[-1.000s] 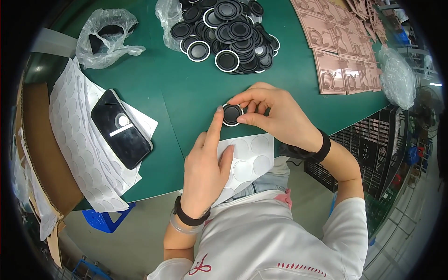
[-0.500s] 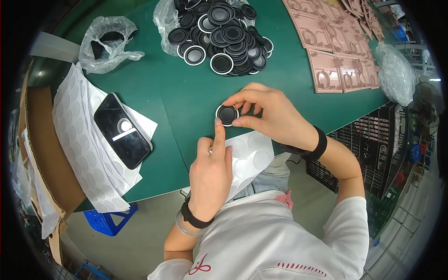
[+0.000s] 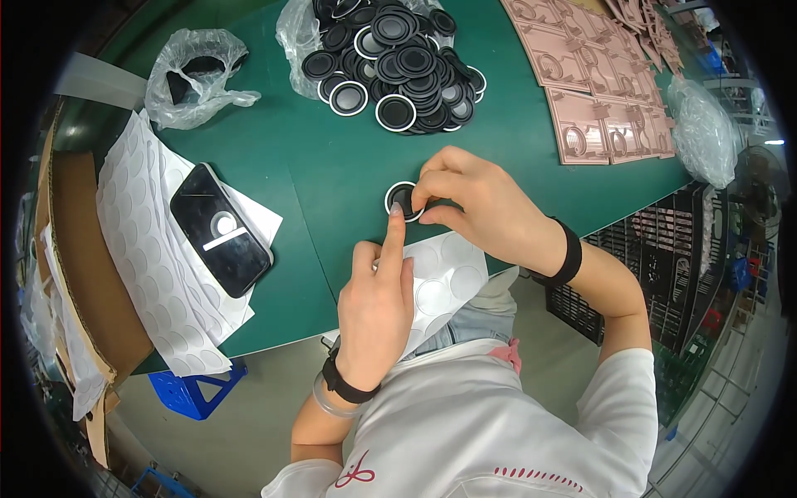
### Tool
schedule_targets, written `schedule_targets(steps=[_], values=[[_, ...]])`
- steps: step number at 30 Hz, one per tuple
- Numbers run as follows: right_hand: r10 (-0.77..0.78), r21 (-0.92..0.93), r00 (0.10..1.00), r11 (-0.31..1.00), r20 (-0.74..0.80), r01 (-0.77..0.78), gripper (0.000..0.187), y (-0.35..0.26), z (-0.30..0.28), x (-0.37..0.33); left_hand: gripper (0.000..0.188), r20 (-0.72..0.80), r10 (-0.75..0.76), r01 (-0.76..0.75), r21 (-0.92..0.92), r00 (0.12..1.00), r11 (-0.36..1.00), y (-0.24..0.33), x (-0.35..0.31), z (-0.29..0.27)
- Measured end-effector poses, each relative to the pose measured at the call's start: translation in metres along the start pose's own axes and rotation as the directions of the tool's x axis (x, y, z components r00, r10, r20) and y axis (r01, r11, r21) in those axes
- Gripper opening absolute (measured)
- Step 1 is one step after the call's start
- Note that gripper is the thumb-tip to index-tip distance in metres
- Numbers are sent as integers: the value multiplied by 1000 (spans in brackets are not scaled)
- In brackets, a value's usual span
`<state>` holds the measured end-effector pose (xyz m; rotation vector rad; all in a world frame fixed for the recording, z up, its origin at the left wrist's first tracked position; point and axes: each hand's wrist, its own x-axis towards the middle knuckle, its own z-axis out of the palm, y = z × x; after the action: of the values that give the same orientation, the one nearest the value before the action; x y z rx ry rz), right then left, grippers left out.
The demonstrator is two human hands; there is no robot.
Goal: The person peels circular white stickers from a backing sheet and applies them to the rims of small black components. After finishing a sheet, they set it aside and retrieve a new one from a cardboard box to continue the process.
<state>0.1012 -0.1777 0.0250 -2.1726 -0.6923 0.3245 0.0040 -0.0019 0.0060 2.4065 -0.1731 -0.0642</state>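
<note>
The green table (image 3: 332, 166) fills most of the view. At its far right lie pink panels (image 3: 594, 124); at far centre, a pile (image 3: 415, 60) of black discs; at left, overlapping sheets (image 3: 158, 266) with round cuts. A loose sheet (image 3: 436, 297) of the same kind lies at the near edge, partly under the left hand (image 3: 374, 315). That hand points its index finger forward; whether its curled fingers grip the sheet, I cannot tell. The right hand (image 3: 481, 195) comes in from the right, fingertips bent in close to the thumb; pinching or only pressing is unclear. A phone (image 3: 217, 232) rests on the left sheets. Smallest is the disc (image 3: 401, 194), white-rimmed, beyond the loose sheet: just left of the right fingertips, straight ahead of the left index, touched by both, neither hand nearer. Being round, it has no long axis.
</note>
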Motion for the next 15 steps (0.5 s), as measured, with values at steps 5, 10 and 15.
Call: schedule_targets(steps=[5,10,15], values=[[7,-9,1000,1000,5,-7,16,0,-1,1,62,5,-3,3,-7,1000,1000,-1,0,0],[23,10,999,1000,40,-24,11,1,-4,4,59,2,-16,16,-19,1000,1000,1,1,-2],[20,10,999,1000,42,-20,7,0,-2,5,51,-90,-8,-1,-100,996,995,0,-4,3]])
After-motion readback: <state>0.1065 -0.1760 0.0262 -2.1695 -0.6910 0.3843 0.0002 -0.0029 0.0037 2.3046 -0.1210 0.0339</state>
